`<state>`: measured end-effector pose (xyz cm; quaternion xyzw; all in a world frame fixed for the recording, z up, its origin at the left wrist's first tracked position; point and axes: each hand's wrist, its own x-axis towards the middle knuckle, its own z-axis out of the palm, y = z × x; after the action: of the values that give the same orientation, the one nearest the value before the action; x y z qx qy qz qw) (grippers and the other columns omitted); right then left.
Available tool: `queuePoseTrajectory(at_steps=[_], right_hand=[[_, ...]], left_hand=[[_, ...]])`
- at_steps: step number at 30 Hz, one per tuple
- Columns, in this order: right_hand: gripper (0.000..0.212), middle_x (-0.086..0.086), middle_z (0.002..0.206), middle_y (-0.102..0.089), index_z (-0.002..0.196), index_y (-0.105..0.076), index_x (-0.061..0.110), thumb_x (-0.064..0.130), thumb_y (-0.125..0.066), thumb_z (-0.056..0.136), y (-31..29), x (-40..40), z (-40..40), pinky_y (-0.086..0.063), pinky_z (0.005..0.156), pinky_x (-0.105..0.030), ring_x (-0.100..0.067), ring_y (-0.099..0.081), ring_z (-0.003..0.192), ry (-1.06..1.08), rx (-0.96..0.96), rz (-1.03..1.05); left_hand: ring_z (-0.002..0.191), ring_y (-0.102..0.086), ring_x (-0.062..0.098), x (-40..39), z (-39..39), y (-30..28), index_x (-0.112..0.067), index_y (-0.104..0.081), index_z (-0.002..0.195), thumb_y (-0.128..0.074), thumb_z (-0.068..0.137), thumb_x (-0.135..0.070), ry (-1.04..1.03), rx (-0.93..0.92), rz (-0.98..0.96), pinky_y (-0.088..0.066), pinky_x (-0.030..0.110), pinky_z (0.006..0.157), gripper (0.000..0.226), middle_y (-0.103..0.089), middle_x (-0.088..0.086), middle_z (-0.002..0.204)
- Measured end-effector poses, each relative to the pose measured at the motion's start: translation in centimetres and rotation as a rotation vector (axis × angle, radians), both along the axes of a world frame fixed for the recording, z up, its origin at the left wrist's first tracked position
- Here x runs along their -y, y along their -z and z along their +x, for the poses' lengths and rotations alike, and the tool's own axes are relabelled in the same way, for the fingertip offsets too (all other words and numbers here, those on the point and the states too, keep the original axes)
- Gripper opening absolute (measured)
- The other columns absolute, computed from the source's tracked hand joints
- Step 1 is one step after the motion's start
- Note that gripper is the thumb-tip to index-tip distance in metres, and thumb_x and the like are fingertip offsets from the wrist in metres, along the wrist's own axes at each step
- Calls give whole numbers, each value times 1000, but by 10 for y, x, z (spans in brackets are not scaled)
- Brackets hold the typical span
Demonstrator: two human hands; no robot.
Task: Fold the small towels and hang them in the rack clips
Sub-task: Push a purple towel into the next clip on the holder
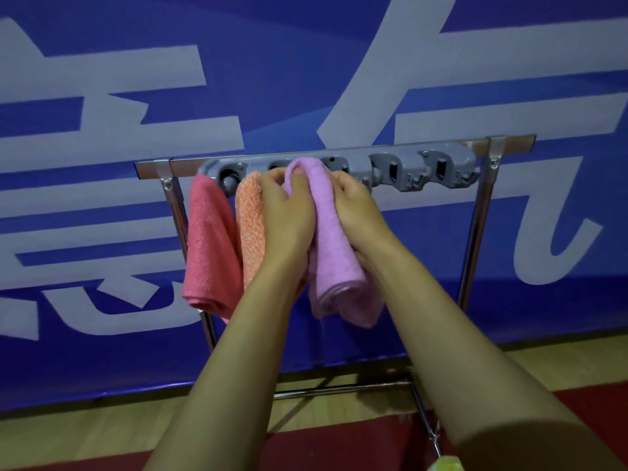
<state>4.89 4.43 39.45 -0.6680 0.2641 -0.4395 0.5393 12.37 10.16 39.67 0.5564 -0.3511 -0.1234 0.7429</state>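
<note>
A: How are the arms set?

B: Both reach up from 6 o'clock toward the clip bar (339,166) on the metal rack (477,212), forearms bare and converging. The left hand (289,212) sits at 9 o'clock of the pink towel (334,253), the right hand (358,207) at 3 o'clock of it.

A: Are they grasping?

B: Yes. The left hand's fingers curl round the towel's top fold, thumb on its front. The right hand's fingers wrap its other side, knuckles toward the camera.

A: Where is that towel?

B: Its top is bunched against the bar near the 3rd clip; the rest hangs down between the wrists. Whether the clip has caught it, I cannot tell.

A: Others?

B: 2 hang at 9 o'clock of the left hand: the orange towel (249,226) just beside it, then the coral towel (209,246) at the bar's end. A blue banner (102,96) stands behind.
</note>
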Motion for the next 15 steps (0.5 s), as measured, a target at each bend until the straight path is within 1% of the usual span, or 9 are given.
queuePoseTrajectory(at_steps=[1,3,4,6,8,9,11,13,15], right_hand=[[32,5,93,-77,107,-68,23,52,-58,98,-2,2,6,-57,72,-30,-12,-74,86,24,-17,-10],[29,5,91,-75,106,-66,20,47,-57,100,-4,7,16,-53,66,-25,-11,-71,81,61,11,-5],[26,4,92,-75,105,-65,18,43,-58,100,-3,9,20,-51,66,-24,-11,-70,80,81,40,-5],[16,1,95,-72,103,-60,20,35,-58,101,-1,15,28,-50,67,-22,-11,-67,81,140,83,-34],[3,0,93,-71,98,-57,24,25,-58,101,1,19,31,-51,64,-17,-12,-67,80,176,125,-73],[6,0,92,-71,96,-58,25,21,-58,100,3,20,31,-51,64,-14,-12,-67,80,186,140,-99],[12,3,92,-74,97,-64,27,17,-57,99,8,22,30,-54,68,-17,-11,-71,84,177,150,-150],[18,6,95,-75,100,-70,29,19,-56,100,14,21,28,-56,71,-19,-6,-72,87,155,147,-175],[17,7,97,-76,102,-71,31,22,-56,101,18,19,27,-58,74,-21,-3,-72,89,140,150,-175]], left_hand=[[99,-70,15,3,1,-1,-14,-51,125,-52,106,-29,-19,0,-12,-58,33,83,25,-69,5,113],[104,-67,17,7,6,-3,-16,-47,124,-51,106,-18,-71,26,-60,-58,32,88,19,-64,5,118],[103,-66,16,9,9,-3,-17,-46,123,-48,105,-12,-102,46,-83,-57,31,89,18,-62,4,116],[95,-63,12,12,15,0,-15,-48,118,-43,103,-2,-129,81,-107,-54,27,86,21,-61,2,108],[94,-62,13,20,18,7,-13,-54,110,-40,100,2,-114,73,-88,-53,33,90,23,-64,1,103],[96,-64,17,23,18,11,-13,-57,107,-39,100,1,-95,59,-66,-54,39,94,23,-66,4,103],[101,-69,26,27,18,21,-17,-60,107,-43,100,-7,-60,9,-12,-56,50,96,21,-71,9,106],[100,-72,29,31,21,32,-22,-61,109,-48,102,-15,-10,-50,-1,-58,55,93,16,-73,11,106],[102,-72,31,36,24,41,-24,-58,111,-49,104,-18,11,-64,-21,-58,56,93,13,-72,13,109]])
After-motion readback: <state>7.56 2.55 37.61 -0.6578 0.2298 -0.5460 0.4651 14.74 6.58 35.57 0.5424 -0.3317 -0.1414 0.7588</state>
